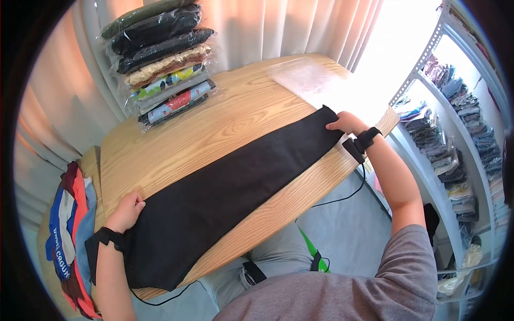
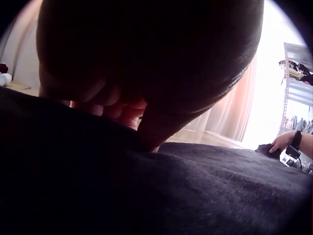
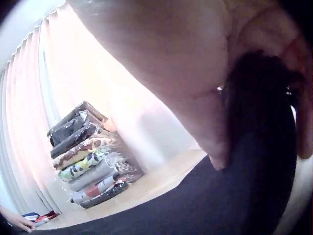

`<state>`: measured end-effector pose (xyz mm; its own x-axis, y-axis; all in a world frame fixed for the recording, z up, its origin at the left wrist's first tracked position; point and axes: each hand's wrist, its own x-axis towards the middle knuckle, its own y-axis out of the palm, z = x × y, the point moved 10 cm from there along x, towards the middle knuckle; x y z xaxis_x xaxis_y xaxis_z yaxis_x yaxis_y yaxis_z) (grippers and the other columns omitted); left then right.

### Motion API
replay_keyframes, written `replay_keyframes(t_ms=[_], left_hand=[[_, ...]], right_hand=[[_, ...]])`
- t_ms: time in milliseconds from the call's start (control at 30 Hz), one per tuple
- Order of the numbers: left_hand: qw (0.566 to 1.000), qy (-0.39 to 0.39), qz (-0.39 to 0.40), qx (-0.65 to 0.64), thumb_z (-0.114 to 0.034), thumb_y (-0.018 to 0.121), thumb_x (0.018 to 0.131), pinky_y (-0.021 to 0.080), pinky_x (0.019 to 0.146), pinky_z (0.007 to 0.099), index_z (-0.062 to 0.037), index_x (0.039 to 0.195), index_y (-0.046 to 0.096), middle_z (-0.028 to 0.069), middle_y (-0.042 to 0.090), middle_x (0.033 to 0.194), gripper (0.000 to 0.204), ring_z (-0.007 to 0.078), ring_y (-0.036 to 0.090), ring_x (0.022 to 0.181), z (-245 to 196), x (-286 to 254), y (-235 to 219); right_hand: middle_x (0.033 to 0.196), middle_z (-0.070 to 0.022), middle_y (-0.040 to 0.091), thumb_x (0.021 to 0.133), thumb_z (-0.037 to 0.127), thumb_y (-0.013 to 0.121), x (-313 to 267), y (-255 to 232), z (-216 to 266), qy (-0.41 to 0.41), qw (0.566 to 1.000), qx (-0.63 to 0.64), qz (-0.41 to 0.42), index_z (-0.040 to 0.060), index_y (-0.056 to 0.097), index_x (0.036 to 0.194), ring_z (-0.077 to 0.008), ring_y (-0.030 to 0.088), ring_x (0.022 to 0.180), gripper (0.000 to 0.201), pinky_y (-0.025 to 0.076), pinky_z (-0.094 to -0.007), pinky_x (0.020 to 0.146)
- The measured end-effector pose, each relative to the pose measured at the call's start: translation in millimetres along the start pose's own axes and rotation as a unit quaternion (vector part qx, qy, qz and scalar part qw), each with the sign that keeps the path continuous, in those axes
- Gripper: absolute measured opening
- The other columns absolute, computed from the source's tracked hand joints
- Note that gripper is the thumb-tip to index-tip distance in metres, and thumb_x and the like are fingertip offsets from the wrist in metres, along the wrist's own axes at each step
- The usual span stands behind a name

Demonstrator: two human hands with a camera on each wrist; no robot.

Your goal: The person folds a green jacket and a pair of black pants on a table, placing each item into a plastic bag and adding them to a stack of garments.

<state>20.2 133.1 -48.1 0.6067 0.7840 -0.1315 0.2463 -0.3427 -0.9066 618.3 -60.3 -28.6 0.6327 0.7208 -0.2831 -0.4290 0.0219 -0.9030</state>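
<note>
A pair of black trousers point(image 1: 225, 187) lies folded lengthwise across the table, the wide end at the left and the narrow leg end at the right. My left hand point(image 1: 128, 211) pinches its far edge near the wide end; in the left wrist view the thumb point(image 2: 155, 134) presses on the dark cloth while the other fingers curl behind it. At the narrow end my right hand point(image 1: 347, 124) grips the leg opening, thumb on top. Bunched black cloth point(image 3: 259, 112) sits between thumb and fingers in the right wrist view.
Bagged folded garments point(image 1: 163, 59) are stacked at the table's back left. A clear plastic bag point(image 1: 305, 77) lies at the back right of the wooden table point(image 1: 241, 125). Colourful clothes point(image 1: 69, 230) hang at the left; shelves point(image 1: 450, 144) of packed clothing stand right. Cables run from both wrists.
</note>
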Motion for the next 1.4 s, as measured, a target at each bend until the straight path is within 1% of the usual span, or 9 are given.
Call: replay_keyframes(t_ms=[133,200,400,467,533,600,733,833,1400], left_hand=[[1.0,0.015,-0.02,0.011,-0.009,0.058,0.085,0.045,0.071,0.0377,-0.0001,0.084,0.052,0.0179,0.057,0.08,0.011,0.0329,0.054,0.076,-1.7,2.2,0.4],[0.999,0.033,-0.041,0.014,-0.009,0.059,0.085,0.045,0.072,0.0387,0.0006,0.085,0.053,0.0197,0.057,0.08,0.011,0.0351,0.056,0.077,-7.0,4.7,-0.2],[0.982,0.115,-0.145,-0.035,-0.014,0.06,0.085,0.046,0.079,0.0383,0.0012,0.097,0.058,0.0191,0.06,0.092,0.02,0.0346,0.058,0.089,-70.1,-10.7,-35.9],[0.975,0.123,-0.181,-0.039,-0.014,0.06,0.085,0.046,0.082,0.0382,0.001,0.099,0.058,0.0188,0.06,0.096,0.021,0.0342,0.057,0.092,-81.9,-49.7,-57.8],[0.991,0.087,-0.099,-0.019,-0.013,0.058,0.086,0.042,0.092,0.0338,-0.0007,0.108,0.057,0.0157,0.059,0.108,0.025,0.0289,0.055,0.104,-100.1,-81.6,-60.4],[0.988,0.13,-0.074,-0.032,-0.013,0.061,0.084,0.042,0.094,0.0352,-0.0014,0.107,0.058,0.0149,0.059,0.111,0.026,0.0309,0.055,0.105,-119.3,-113.4,-43.6],[0.988,0.136,-0.041,0.062,-0.035,0.07,0.076,0.037,0.101,0.0413,-0.0029,0.123,0.053,0.0178,0.05,0.13,0.06,0.0335,0.044,0.124,-141.2,-156.1,27.0],[0.986,0.107,-0.08,0.104,-0.037,0.068,0.077,0.033,0.103,0.0442,-0.004,0.127,0.049,0.0176,0.046,0.134,0.063,0.0332,0.039,0.128,-149.3,-164.8,59.8],[0.978,0.052,-0.202,0.022,-0.027,0.076,0.068,0.042,0.093,0.0393,-0.0049,0.114,0.061,0.0099,0.059,0.117,0.053,0.027,0.053,0.111,-129.7,-182.8,22.6]], right_hand=[[0.091,-0.0077,0.062,0.081,0.023,0.069,-14.9,-40.2,22.3,-0.127,0.967,0.215,-0.043,-0.0015,0.054,0.117,-0.0153,0.057,0.08,0.046,0.048,-0.028,0.063],[0.079,-0.0046,0.058,0.077,0.023,0.072,-21.7,-72.3,21.5,-0.166,0.938,0.279,-0.12,-0.0009,0.058,0.102,-0.0117,0.051,0.065,0.037,0.043,-0.0269,0.054],[0.098,-0.0093,0.061,0.082,0.026,0.068,33.7,-73.2,-55.3,-0.048,0.96,0.238,-0.141,0.0004,0.053,0.111,-0.0141,0.057,0.09,0.041,0.049,-0.0316,0.076],[0.098,-0.0146,0.064,0.079,0.022,0.07,4.1,-89.1,-28.6,-0.159,0.931,0.003,-0.328,0.0015,0.056,0.108,-0.0225,0.06,0.097,0.038,0.048,-0.0346,0.084],[0.106,-0.0158,0.063,0.082,0.016,0.065,-49.7,-65.2,40.0,-0.286,0.91,0.005,-0.3,0.0013,0.056,0.11,-0.0258,0.059,0.102,0.033,0.046,-0.0339,0.088],[0.108,-0.0132,0.063,0.083,0.01,0.063,-108.9,-9.0,104.0,-0.312,0.927,0.16,-0.131,0.0021,0.058,0.109,-0.0256,0.059,0.104,0.027,0.046,-0.0339,0.089],[0.127,-0.0108,0.054,0.073,0.01,0.07,-263.6,93.9,228.3,-0.586,0.807,0.072,0.005,0.007,0.057,0.116,-0.0298,0.042,0.127,0.045,0.033,-0.0432,0.104],[0.138,-0.0101,0.044,0.075,0.02,0.07,-320.9,151.3,269.6,-0.665,0.745,0.014,0.047,0.0089,0.049,0.127,-0.0277,0.035,0.133,0.057,0.026,-0.0493,0.107],[0.108,-0.015,0.063,0.077,0.006,0.064,-303.8,186.5,280.3,-0.59,0.798,0.111,-0.054,0.0008,0.058,0.102,-0.0311,0.06,0.101,0.026,0.051,-0.0379,0.083]])
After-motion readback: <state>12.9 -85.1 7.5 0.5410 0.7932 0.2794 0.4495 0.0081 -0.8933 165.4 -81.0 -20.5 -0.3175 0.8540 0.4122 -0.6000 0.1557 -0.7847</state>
